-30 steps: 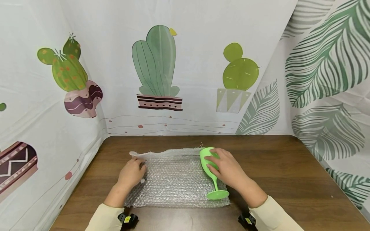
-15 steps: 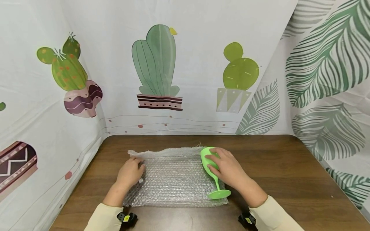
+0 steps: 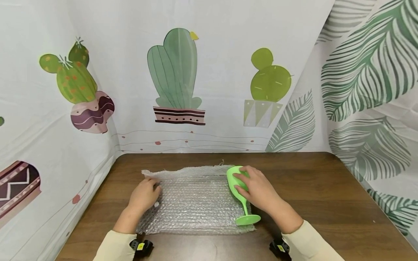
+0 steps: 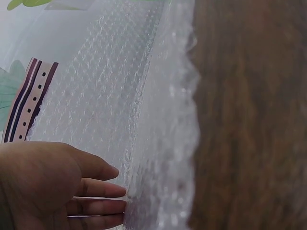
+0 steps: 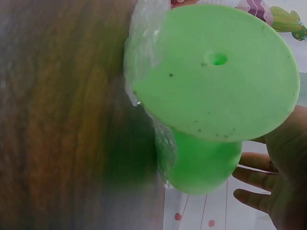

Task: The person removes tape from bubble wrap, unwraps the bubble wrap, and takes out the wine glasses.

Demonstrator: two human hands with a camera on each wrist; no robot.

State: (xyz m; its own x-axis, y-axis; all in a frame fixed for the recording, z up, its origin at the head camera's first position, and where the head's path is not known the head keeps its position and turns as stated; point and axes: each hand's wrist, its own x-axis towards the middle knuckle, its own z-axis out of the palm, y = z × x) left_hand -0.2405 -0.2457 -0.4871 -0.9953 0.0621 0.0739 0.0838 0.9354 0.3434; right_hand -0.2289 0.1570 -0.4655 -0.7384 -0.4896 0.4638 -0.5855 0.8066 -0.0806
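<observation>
A light green plastic goblet [image 3: 236, 183] lies on its side across the right part of a clear bubble wrap sheet [image 3: 192, 199]. My right hand [image 3: 260, 186] holds the goblet by its bowl from the right, fingers spread over it. Seen by the right wrist camera, the round base [image 5: 216, 76] faces me and hides much of the stem and bowl. My left hand [image 3: 143, 195] rests on the bubble wrap's left edge. The left wrist view shows its fingers [image 4: 98, 207] fairly straight, their tips touching the wrap.
Dark brown wooden table [image 3: 313, 192] surrounds the sheet. A white curtain [image 3: 222, 79] printed with cacti and leaves hangs behind and beside it. Along the wrap's far edge runs a raised whitish strip [image 3: 189, 172].
My left hand and the bubble wrap have slid slightly left. The goblet and right hand shifted a little to the right at first, then stayed nearly still.
</observation>
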